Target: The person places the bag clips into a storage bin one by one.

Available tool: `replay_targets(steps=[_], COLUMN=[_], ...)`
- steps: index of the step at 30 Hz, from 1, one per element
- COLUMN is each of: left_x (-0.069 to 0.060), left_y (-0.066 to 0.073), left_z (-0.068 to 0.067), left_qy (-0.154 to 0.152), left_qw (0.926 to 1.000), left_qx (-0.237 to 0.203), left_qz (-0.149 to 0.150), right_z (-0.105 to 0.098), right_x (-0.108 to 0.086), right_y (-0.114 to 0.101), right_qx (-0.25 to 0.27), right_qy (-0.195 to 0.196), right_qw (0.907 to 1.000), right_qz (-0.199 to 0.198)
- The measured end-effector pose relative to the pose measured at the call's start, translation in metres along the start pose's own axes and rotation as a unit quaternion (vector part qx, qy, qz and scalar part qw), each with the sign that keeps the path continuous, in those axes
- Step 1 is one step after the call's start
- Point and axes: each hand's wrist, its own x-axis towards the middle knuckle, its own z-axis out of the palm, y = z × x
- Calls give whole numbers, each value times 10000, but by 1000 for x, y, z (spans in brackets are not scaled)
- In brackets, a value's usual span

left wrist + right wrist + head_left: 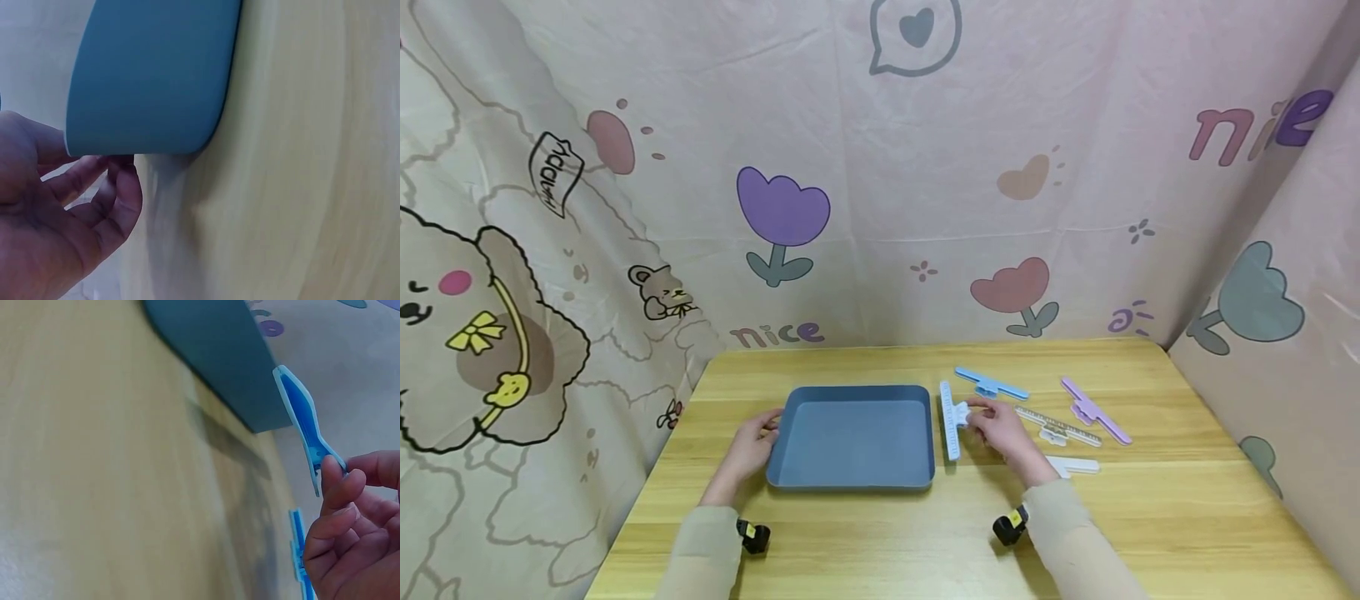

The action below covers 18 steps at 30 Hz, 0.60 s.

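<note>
A shallow blue-grey tray (852,442) lies on the wooden table. At its left side, my left hand (752,443) grips the wall, with the thumb over the rim and the other fingers curled outside; the tray wall (150,81) partly hides these fingertips in the left wrist view. Between thumb and fingers, my right hand (1002,429) pinches the grip of a light blue bag clip (951,423). This clip (302,415) is raised above the table, just right of the tray, its long bar roughly parallel to the tray's right wall.
Right of the tray lie a blue clip (992,383), a purple clip (1097,412), a clear patterned clip (1060,427) and a white clip (1081,465), which the right forearm partly covers. A printed curtain (880,275) hangs behind the table.
</note>
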Motion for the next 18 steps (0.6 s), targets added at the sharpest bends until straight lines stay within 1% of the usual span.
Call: replay_targets(steps=[3, 6, 11, 15, 18], left_x=[2, 3, 3, 2, 2], left_y=[6, 12, 24, 33, 37], left_z=[5, 12, 23, 31, 36], left_qy=[40, 49, 128, 64, 39], left_qw=[9999, 9999, 9999, 9997, 9996], left_qx=[118, 103, -29, -178, -241], left_qz=[111, 86, -59, -172, -141], right_z=[-2, -1, 7, 14, 21], right_x=[-2, -3, -5, -7, -8], right_y=[-4, -9, -18, -26, -31], right_qx=[328, 522, 557, 479, 380], right_qy=[114, 225, 318, 274, 221], right_qw=[9994, 9984, 9979, 9983, 9989], right_qz=[-29, 8, -30, -160, -174])
